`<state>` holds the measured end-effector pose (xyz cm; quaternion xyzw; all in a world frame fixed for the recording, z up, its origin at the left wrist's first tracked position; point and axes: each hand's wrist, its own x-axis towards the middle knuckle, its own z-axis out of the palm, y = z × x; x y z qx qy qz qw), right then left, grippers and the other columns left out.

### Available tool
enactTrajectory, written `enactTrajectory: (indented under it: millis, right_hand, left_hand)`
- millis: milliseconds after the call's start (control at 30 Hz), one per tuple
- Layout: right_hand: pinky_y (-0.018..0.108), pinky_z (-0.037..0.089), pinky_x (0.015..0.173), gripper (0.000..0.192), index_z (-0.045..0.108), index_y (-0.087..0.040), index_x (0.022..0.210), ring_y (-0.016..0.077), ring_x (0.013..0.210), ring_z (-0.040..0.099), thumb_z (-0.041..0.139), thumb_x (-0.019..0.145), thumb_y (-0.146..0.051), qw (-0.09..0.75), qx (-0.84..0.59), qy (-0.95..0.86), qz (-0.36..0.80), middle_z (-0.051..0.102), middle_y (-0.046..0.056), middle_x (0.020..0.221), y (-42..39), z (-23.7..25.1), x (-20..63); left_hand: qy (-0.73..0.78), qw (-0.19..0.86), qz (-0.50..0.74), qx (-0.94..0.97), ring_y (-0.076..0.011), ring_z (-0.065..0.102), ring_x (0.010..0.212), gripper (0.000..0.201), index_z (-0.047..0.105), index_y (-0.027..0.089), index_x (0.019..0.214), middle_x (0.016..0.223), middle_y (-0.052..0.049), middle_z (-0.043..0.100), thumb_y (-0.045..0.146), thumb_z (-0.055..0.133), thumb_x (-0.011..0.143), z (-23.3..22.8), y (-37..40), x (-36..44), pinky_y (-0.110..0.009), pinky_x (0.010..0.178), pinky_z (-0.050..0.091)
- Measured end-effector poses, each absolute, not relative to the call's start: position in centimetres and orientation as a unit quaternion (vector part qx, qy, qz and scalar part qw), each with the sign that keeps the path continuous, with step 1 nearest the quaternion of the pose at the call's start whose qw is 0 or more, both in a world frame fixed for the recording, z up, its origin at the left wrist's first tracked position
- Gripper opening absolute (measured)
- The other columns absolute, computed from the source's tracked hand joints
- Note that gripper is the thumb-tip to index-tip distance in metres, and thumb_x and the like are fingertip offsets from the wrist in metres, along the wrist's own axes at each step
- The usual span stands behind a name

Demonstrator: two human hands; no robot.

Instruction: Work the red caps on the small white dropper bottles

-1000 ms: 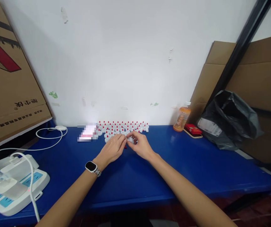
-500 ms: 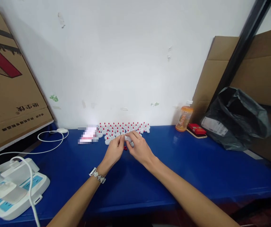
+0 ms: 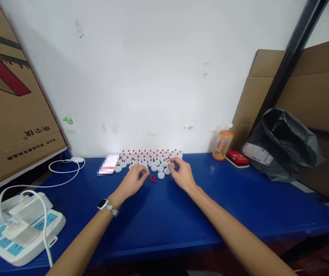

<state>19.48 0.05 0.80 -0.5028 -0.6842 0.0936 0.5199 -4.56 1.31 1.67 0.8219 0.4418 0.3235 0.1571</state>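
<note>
Several rows of small white caps with red tips stand on the blue table by the wall. In front of them lie a few plain white caps and a small cluster of red pieces. My right hand reaches to the right end of the rows and its fingertips pinch a white cap. My left hand, with a watch on the wrist, rests on the table left of the red pieces. Its fingers are curled, and what lies under them is hidden.
A white power strip with plugged cables sits at the near left, under a leaning cardboard box. An orange drink bottle, a red packet and a black plastic bag stand at the right, before more cardboard.
My hands were together over one white cap near the red pieces. They have parted: the right hand went right and back to the rows, the left drew slightly left.
</note>
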Motion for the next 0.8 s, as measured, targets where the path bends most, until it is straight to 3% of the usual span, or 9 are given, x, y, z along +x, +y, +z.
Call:
enactTrajectory:
  millis: [233, 467, 567, 800]
  right_hand:
    - [0.031, 0.046, 0.08, 0.016, 0.07, -0.02, 0.092, 0.0203, 0.092, 0.061, 0.058, 0.083, -0.027, 0.509, -0.523, -0.677, 0.091, 0.067, 0.005, 0.098, -0.2, 0.5, 19.5]
    - [0.025, 0.043, 0.063, 0.012, 0.069, -0.018, 0.086, 0.0135, 0.066, 0.058, 0.058, 0.081, -0.022, 0.442, -0.483, -0.737, 0.171, 0.065, 0.0, 0.072, 0.3, 1.4, 16.8]
    - [0.024, 0.043, 0.064, 0.012, 0.069, -0.016, 0.083, 0.0128, 0.066, 0.059, 0.058, 0.081, -0.019, 0.4, -0.46, -0.773, 0.175, 0.067, 0.001, 0.072, 1.8, 2.5, 15.3]
    - [0.022, 0.04, 0.061, 0.013, 0.071, -0.016, 0.078, 0.0132, 0.066, 0.06, 0.058, 0.078, -0.013, 0.263, -0.463, -0.836, 0.134, 0.07, 0.002, 0.074, 5.7, 3.3, 13.1]
  left_hand:
    - [0.452, 0.169, 0.294, 0.825, -0.0204, 0.057, 0.084, 0.032, 0.069, 0.021, 0.11, 0.099, -0.008, 0.065, 0.039, 0.049, 0.093, 0.1, 1.0, -4.2, -0.035, 0.082, 0.046]
    - [0.47, 0.224, 0.341, 0.783, -0.0182, 0.06, 0.077, 0.027, 0.067, 0.019, 0.101, 0.09, -0.005, 0.067, 0.031, 0.045, 0.092, -0.2, 0.8, -6.5, -0.031, 0.073, 0.047]
    - [0.47, 0.232, 0.331, 0.784, -0.0175, 0.06, 0.074, 0.024, 0.066, 0.018, 0.099, 0.084, -0.005, 0.066, 0.029, 0.047, 0.091, -0.3, 1.1, -7.0, -0.03, 0.07, 0.047]
    - [0.474, 0.231, 0.313, 0.79, -0.0163, 0.06, 0.075, 0.019, 0.066, 0.016, 0.096, 0.094, -0.008, 0.065, 0.021, 0.052, 0.084, -0.9, 1.4, -6.8, -0.029, 0.068, 0.05]
